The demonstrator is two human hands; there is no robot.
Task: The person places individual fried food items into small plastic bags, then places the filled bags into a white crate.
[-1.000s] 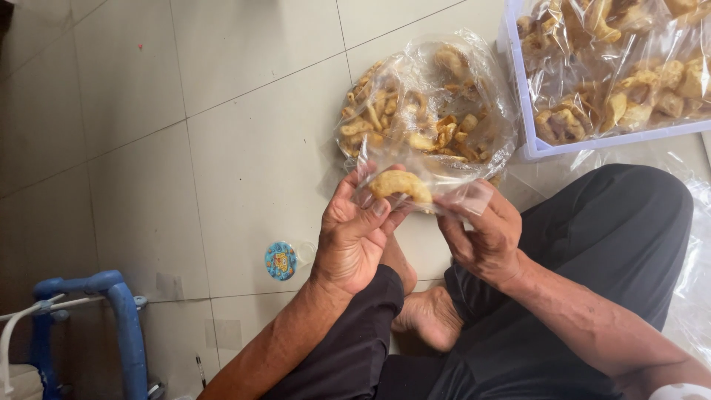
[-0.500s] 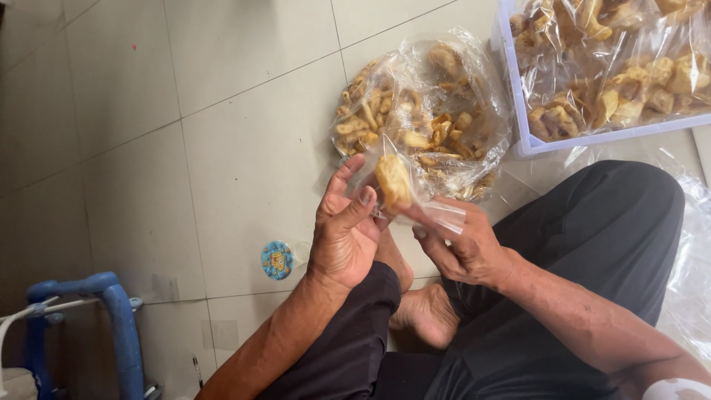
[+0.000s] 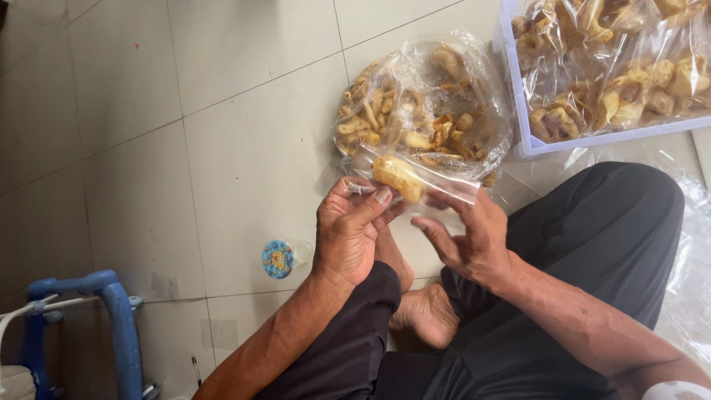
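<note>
Clear plastic is crinkling as I am pinching a small bag holding one golden fried snack between my left hand and right hand, mid-frame, likely needing its mouth closed next.

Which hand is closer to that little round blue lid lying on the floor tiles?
Left. The left hand is just right of the round blue lid, a short gap between them. The right hand is farther right, beyond the left hand, both gripping the small clear bag.
</note>
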